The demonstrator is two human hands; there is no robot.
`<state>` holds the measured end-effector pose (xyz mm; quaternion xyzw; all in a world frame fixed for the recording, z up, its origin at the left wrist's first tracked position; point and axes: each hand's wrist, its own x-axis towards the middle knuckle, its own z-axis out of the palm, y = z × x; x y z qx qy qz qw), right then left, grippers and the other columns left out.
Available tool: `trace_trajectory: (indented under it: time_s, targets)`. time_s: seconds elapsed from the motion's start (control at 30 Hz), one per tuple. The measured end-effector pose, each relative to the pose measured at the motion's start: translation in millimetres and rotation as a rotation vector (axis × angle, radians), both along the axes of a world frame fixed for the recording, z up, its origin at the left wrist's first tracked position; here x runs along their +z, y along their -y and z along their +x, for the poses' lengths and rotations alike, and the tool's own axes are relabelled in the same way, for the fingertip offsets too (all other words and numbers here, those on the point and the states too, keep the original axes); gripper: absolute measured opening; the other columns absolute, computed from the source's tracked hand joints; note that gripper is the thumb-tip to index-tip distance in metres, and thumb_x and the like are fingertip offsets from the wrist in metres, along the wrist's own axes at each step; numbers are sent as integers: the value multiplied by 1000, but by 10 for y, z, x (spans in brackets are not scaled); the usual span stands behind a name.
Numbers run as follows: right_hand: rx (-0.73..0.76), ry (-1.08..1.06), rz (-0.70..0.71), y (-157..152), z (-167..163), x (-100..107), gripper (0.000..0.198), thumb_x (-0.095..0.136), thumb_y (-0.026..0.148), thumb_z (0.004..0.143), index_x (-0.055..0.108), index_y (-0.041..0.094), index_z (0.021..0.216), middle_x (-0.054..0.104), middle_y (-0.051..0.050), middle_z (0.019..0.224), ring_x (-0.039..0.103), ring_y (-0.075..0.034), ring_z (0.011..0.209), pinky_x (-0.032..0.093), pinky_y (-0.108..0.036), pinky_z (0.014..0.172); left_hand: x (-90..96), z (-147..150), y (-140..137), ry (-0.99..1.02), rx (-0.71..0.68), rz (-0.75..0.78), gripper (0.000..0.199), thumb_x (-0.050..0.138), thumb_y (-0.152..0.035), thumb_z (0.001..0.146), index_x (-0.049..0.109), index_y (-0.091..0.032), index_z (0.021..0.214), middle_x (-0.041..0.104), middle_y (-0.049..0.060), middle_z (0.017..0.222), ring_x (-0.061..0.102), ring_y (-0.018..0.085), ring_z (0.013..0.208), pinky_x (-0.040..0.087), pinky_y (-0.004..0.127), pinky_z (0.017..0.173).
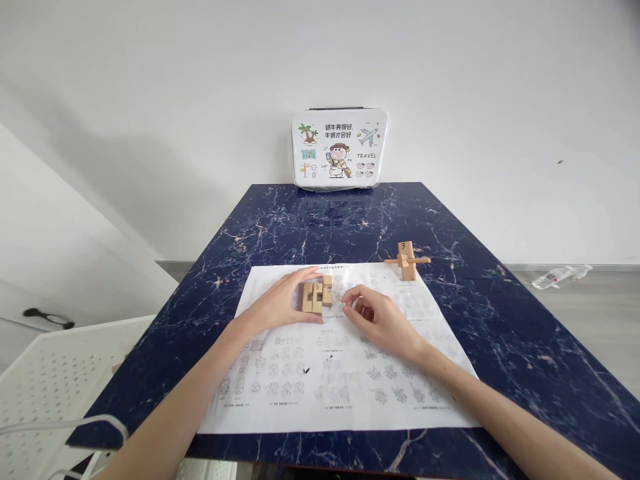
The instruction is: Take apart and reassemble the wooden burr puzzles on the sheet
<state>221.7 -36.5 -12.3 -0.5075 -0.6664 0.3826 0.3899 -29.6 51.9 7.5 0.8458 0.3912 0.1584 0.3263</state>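
Note:
Several notched wooden puzzle blocks [313, 298] stand side by side on a printed paper sheet [300, 417]; one carries a dark mark. My left hand [283, 300] curves around them, its fingers at their far side and its thumb along the near side, gripping them. Just to the right of the blocks, apart from them, my right hand [377, 317] is closed with curled fingers, and I see nothing in it. An assembled wooden cross-shaped puzzle [407, 261], marked with a dark figure, sits near the sheet's far right corner.
The sheet lies on a dark blue marble-patterned table [340, 227]. At its far edge a white printed case [340, 148] stands against the wall. On the left are a white perforated surface [55, 373] and a white cable [107, 420]. Clear plastic packaging [560, 275] lies right of the table.

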Motion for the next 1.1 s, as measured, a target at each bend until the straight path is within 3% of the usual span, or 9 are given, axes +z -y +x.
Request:
trace_trajectory:
  time_s: [0.23, 0.4, 0.67, 0.8, 0.93, 1.1]
  targets:
    - [2, 25, -16, 9, 1, 10, 10, 57, 34, 100, 62, 26, 101, 57, 2, 67, 47, -15, 55, 36, -33, 53, -17, 63, 30, 7, 15, -19, 97, 87, -62, 75, 43, -37, 158, 38, 9, 170, 37, 41, 153, 33, 59, 122]
    - [0, 43, -13, 4, -5, 8, 10, 57, 33, 100, 62, 25, 102, 58, 2, 68, 47, -15, 55, 37, -33, 53, -10, 120, 77, 38, 39, -54, 90, 86, -60, 77, 47, -36, 155, 46, 11, 165, 44, 42, 148, 38, 59, 118]
    - [-8, 58, 69, 5, -15, -28, 8, 57, 30, 100, 61, 25, 104, 63, -1, 82, 57, -16, 65, 47, -33, 58, -26, 194, 196, 4, -4, -81, 92, 83, -65, 79, 41, -37, 156, 52, 10, 158, 51, 40, 141, 47, 58, 111]
    - [-14, 137, 225, 12, -16, -67, 27, 64, 31, 97, 58, 26, 123, 63, -9, 115, 66, -23, 94, 59, -41, 79, -42, 152, 171, 7, -26, -20, 99, 86, -67, 73, 41, -37, 156, 47, 10, 161, 48, 40, 145, 45, 59, 115]
    - [24, 230, 322, 1, -21, -147, 54, 71, 33, 94, 49, 29, 143, 53, -13, 137, 57, -31, 127, 53, -53, 109, -7, 75, 74, 8, -96, 101, 90, 91, -66, 68, 56, -32, 144, 52, 11, 154, 45, 40, 146, 42, 58, 118]
    - [12, 300, 351, -29, -17, -188, 51, 74, 33, 92, 52, 29, 138, 56, -13, 134, 55, -33, 129, 53, -55, 109, 78, -30, -41, -24, -140, 119, 69, 91, -62, 69, 68, -32, 127, 56, 8, 145, 50, 37, 138, 45, 55, 115]
